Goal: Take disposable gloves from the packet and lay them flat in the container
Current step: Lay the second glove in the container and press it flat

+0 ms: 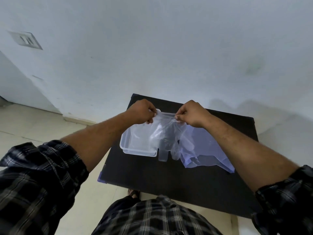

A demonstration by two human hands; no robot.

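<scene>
A clear disposable glove (165, 133) hangs in the air by its cuff, fingers pointing down toward me. My left hand (143, 111) pinches the cuff's left corner and my right hand (191, 113) pinches the right corner, stretching the edge between them. Under the glove's left half sits a clear rectangular plastic container (135, 148) on the black table (169, 177). To the right of the container lies the pale blue-tinted packet (208, 150), flat and crumpled, partly under my right forearm. What lies inside the container is hard to make out through the glove.
The small black table stands against a white wall (169, 48). Its left edge drops to a beige tiled floor (33, 126). My foot (133, 194) shows below the table's near edge. A wall switch plate (25, 40) is at far left.
</scene>
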